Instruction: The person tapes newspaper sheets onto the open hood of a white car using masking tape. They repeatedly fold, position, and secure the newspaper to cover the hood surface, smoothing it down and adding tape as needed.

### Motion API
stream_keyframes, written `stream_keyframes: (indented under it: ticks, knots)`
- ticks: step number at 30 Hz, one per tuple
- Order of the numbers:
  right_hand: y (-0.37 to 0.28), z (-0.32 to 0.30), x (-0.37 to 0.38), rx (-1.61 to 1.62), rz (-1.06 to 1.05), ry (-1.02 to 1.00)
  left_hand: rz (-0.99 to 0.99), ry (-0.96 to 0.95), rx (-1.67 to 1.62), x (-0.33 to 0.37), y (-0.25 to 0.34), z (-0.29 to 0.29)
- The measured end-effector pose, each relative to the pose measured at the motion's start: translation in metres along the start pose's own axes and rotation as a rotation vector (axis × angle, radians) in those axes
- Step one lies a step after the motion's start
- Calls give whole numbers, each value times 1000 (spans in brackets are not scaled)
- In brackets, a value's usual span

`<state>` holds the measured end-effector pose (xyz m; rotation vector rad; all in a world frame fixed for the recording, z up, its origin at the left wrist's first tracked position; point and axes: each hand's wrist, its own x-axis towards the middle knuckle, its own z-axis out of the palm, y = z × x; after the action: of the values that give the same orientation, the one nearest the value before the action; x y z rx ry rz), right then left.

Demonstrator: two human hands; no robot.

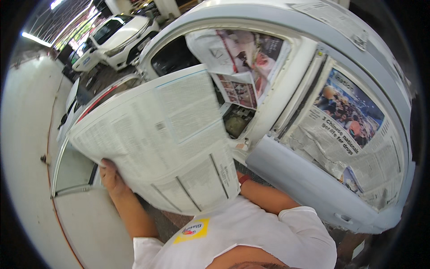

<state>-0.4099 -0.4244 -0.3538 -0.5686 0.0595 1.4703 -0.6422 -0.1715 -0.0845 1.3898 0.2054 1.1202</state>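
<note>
A large spread newspaper sheet [152, 130] hangs in front of me, its top reaching toward the car's front window opening. My left hand [112, 178] is closed on its lower left edge, with the thumb side showing. At the sheet's right edge is my right hand [239, 176], mostly behind the paper; only a part by the red wristband shows, and its fingers are hidden. Beyond the sheet stands a grey car body [309, 179]. More newspaper [264, 51] covers part of its front window opening, and further newspaper [313, 139] lines the rear one.
An open car door [78, 166] stands on the left, close to a pale wall [27, 134]. A white car [118, 38] is parked farther back at the upper left. Another newspaper piece [336, 22] lies on the grey car's roof.
</note>
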Motion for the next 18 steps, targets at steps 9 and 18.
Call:
stream_keyframes:
  ticks: [9,18]
  knots:
    - [-110,89,-60,-38,-599,-116,-174,46,-86,-10,-62,-19]
    - [-139,155,-192,-1227,-1511,223,-471,59,-48,-9,-160,9]
